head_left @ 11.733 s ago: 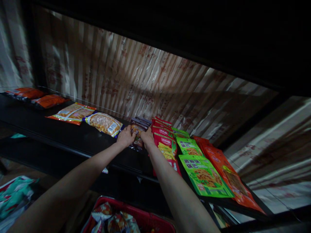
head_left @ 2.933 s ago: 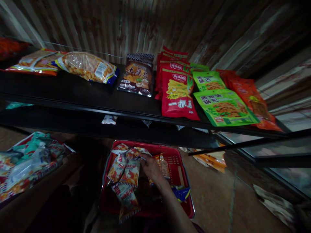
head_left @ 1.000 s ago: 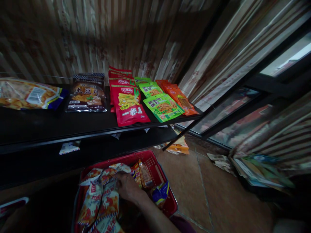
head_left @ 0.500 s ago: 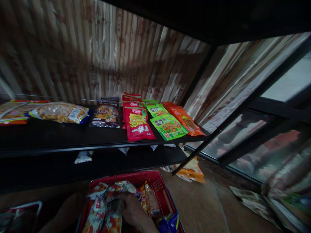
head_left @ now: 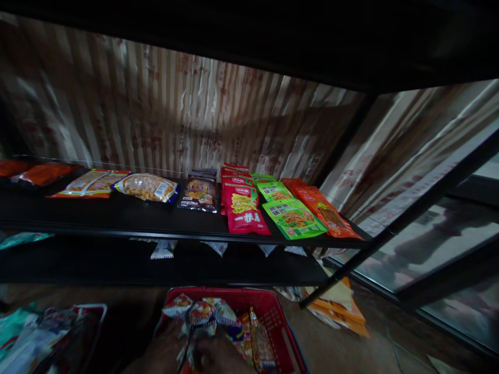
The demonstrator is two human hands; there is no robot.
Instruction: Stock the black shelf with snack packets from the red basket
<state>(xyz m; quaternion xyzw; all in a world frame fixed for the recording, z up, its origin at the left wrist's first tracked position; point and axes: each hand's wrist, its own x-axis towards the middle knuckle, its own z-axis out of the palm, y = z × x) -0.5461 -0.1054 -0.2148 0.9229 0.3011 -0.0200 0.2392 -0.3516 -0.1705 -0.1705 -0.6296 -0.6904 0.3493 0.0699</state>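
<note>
Both my hands are down in a red basket [head_left: 275, 303] at the bottom edge of the view, in deep shadow. My left hand [head_left: 162, 354] rests against the left side of a bunch of red-and-white snack packets [head_left: 200, 313]. My right hand [head_left: 220, 359] lies on the bunch's right side, fingers curled round it. The left hand's fingers are too dark to read. Above the basket a black shelf [head_left: 117, 219] carries flat rows of packets: a brown one [head_left: 198, 193], red ones [head_left: 245, 212], green ones [head_left: 294, 218] and orange ones [head_left: 324, 209].
Further left on the shelf lie a clear bag of snacks [head_left: 146, 187] and orange packets [head_left: 88, 183]. Price tags [head_left: 162, 249] hang under the shelf's edge. An orange packet [head_left: 339, 311] lies on the floor to the right. A second bin of packets [head_left: 47, 332] stands at lower left.
The view has swung left and up, so more of the shelf shows. My left hand has come into the basket beside my right, and the packets are bunched between them.
</note>
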